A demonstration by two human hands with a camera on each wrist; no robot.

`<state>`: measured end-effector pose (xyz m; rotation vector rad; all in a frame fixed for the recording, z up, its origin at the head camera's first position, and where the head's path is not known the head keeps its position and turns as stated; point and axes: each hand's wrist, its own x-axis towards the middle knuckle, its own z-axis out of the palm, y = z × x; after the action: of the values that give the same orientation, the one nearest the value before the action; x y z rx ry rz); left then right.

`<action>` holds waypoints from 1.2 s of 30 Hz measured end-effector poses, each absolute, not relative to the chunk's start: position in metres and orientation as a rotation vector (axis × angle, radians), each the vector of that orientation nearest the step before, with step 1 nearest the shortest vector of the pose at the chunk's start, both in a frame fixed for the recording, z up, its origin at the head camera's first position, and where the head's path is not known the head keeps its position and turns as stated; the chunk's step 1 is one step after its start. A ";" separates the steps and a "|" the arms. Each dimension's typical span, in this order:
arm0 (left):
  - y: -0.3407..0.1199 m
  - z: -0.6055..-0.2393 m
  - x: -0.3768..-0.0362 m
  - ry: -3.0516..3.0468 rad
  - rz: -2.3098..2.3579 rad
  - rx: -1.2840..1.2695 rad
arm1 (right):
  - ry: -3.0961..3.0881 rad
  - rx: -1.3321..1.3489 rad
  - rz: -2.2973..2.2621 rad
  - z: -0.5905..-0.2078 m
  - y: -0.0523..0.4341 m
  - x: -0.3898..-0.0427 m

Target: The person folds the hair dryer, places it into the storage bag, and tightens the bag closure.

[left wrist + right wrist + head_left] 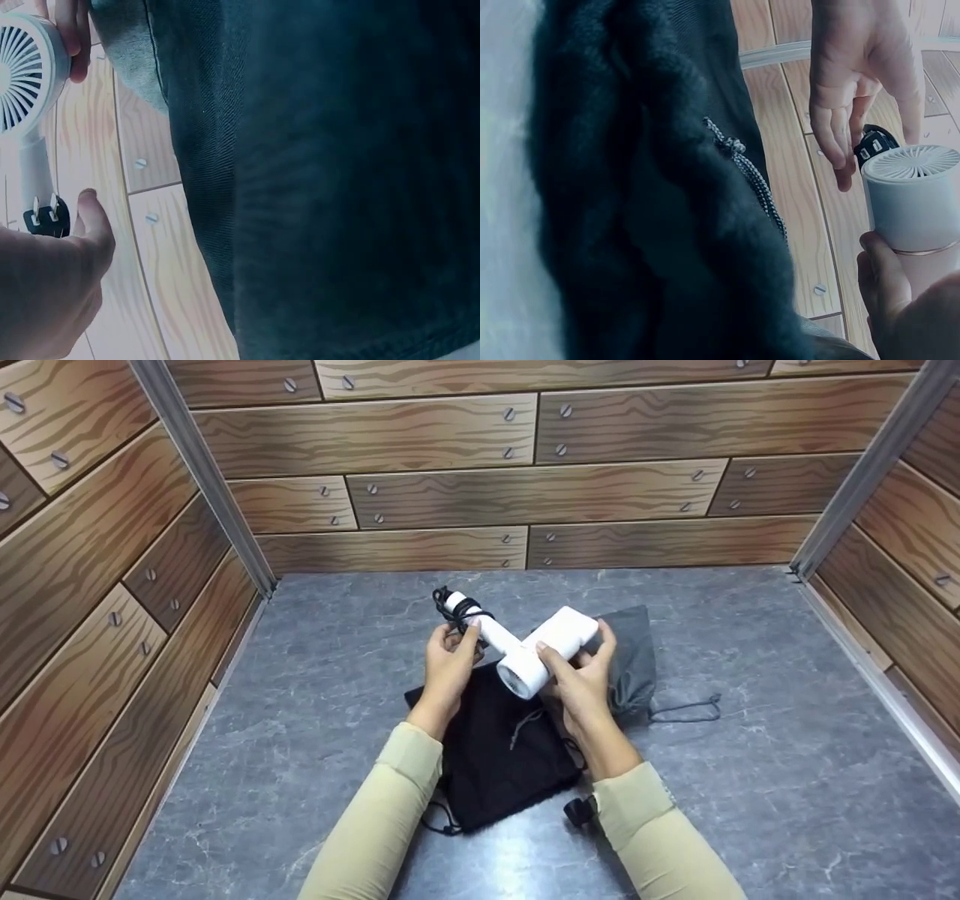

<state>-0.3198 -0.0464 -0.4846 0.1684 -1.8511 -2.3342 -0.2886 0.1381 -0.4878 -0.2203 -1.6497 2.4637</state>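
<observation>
A white hair dryer [534,649] is held above the middle of the frame, over a black drawstring bag [499,750]. Its barrel lies tilted, with the grilled rear end [919,161] turned toward the lower centre and the nozzle end pointing to the upper right. Its handle is stretched toward the upper left, and a black cord [457,611] is wound around the far end of it. A black two-pin plug [45,217] is seen beside the handle. The barrel is gripped by the right hand [581,682], and the handle is touched by the left hand [448,664].
</observation>
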 end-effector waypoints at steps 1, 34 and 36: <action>-0.046 -0.485 -0.320 -1.843 -2.333 0.164 | -1.654 -0.218 2.463 -0.487 0.138 -0.289; -0.029 -0.465 -0.305 -1.709 -2.340 0.019 | -1.795 0.031 2.424 -0.474 0.164 -0.282; -0.028 -0.462 -0.304 -1.718 -2.322 0.011 | -1.802 0.045 2.429 -0.473 0.166 -0.282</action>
<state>-0.3039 -0.0283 -0.4624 0.0105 -1.7184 -2.3222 -0.2821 0.1660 -0.4732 0.0451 -1.8017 2.4291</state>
